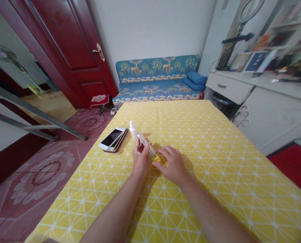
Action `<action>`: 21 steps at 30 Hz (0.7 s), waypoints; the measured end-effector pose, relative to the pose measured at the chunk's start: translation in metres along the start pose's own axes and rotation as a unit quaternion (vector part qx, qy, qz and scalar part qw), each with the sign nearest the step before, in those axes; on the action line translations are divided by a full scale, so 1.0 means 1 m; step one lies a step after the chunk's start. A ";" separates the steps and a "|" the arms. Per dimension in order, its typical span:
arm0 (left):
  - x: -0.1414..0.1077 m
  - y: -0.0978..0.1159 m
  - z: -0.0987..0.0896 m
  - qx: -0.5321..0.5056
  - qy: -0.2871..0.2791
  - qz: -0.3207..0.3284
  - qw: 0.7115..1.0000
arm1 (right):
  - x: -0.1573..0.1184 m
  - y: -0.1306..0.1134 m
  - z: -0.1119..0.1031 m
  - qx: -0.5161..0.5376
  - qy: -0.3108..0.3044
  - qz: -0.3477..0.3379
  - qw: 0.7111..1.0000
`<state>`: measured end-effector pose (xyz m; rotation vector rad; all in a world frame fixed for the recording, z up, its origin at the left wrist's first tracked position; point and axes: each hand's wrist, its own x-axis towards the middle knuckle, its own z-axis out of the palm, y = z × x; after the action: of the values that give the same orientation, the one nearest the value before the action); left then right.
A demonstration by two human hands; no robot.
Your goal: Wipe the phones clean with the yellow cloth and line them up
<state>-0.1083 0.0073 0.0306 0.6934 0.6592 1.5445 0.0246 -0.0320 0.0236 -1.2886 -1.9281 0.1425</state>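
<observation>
My left hand point(141, 157) stands upright above the yellow patterned tablecloth point(216, 168), pinching a slim silver object point(145, 143) between fingers and thumb. My right hand point(173, 164) curves over a small yellow object point(158, 162), which is partly hidden by my fingers. The silver object's lower end reaches toward those fingers. To the left of my hands stand a small white dropper bottle point(132, 130) and a stack of smartphones point(113, 139), both on the cloth and apart from my hands.
The cloth-covered table ends at a blue deer-patterned sofa point(156, 91). A pink tiled floor point(41, 175) lies to the left, beyond the table's edge, with a dark red door point(64, 50) behind. A white drawer unit point(228, 87) stands to the right.
</observation>
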 end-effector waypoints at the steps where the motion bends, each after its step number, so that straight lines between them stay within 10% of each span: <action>1: -0.001 -0.001 0.000 0.013 0.004 0.001 1.000 | 0.000 0.001 0.002 0.012 0.004 0.000 1.000; 9: -0.003 -0.006 0.003 0.063 -0.005 0.008 0.998 | 0.000 0.004 0.002 0.120 0.048 0.034 0.991; 14: -0.006 -0.011 0.002 0.133 -0.081 0.008 0.988 | 0.001 0.015 0.002 0.262 0.098 0.195 0.940; 21: -0.013 -0.019 -0.001 0.355 -0.274 0.036 0.893 | 0.016 0.082 -0.016 0.229 0.230 0.343 0.882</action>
<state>-0.0961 -0.0037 0.0146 1.6501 0.7598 1.0580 0.0929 0.0148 0.0026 -1.4515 -0.9014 0.5588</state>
